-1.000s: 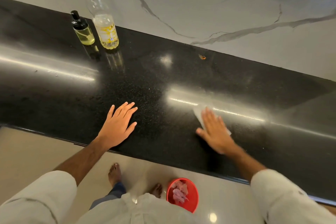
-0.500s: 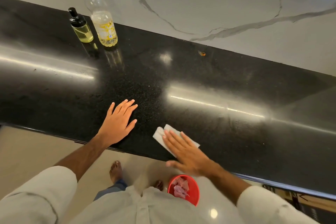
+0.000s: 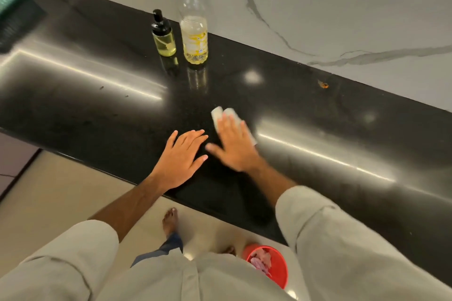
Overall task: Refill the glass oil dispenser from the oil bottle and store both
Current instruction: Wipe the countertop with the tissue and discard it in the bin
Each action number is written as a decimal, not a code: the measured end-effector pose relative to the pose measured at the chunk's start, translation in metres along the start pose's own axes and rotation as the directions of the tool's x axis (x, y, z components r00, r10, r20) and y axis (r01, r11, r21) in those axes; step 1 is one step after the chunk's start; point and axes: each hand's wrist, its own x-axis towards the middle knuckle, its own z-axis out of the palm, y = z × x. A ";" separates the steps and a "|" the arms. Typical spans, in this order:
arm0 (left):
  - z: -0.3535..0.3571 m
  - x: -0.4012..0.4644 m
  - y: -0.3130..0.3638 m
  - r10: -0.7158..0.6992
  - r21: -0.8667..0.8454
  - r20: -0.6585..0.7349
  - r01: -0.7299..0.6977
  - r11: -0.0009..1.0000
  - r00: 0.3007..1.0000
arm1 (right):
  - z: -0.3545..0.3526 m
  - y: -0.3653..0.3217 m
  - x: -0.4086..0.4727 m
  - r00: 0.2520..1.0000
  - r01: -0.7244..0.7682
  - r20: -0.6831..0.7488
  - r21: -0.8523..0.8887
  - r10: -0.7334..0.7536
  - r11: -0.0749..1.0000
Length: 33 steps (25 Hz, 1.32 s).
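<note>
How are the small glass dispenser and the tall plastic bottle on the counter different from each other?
The oil dispenser is short, with a black pump top; the oil bottle is much taller, with a yellow cap. The oil dispenser looks nearly full of oil; the oil bottle is filled only in its lower part and bears a label. Both stand upright, side by side near the wall on the black counter, closed, holding yellowish oil, untouched by either hand.

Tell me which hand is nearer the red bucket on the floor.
Right. The right hand presses a white cloth on the counter, roughly above the red bucket; the left hand rests flat farther left.
</note>
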 end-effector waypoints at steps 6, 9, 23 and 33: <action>-0.028 -0.018 -0.102 -0.073 0.030 0.012 0.072 0.997 0.997 | 0.023 -0.054 -0.058 0.901 0.397 0.199 -0.012 -0.386 0.918; -0.034 -0.027 -0.138 -0.141 0.063 0.007 0.140 0.988 0.990 | 0.008 -0.016 -0.008 0.984 0.151 0.103 -0.068 -0.144 0.986; -0.057 -0.083 -0.290 -0.341 0.035 -0.064 0.343 0.938 0.938 | 0.030 -0.198 0.096 0.865 0.484 0.196 -0.083 -0.462 0.871; -0.063 -0.099 -0.339 -0.411 -0.021 -0.196 0.416 0.909 0.890 | 0.024 -0.318 0.194 0.848 0.522 0.154 -0.080 -0.507 0.849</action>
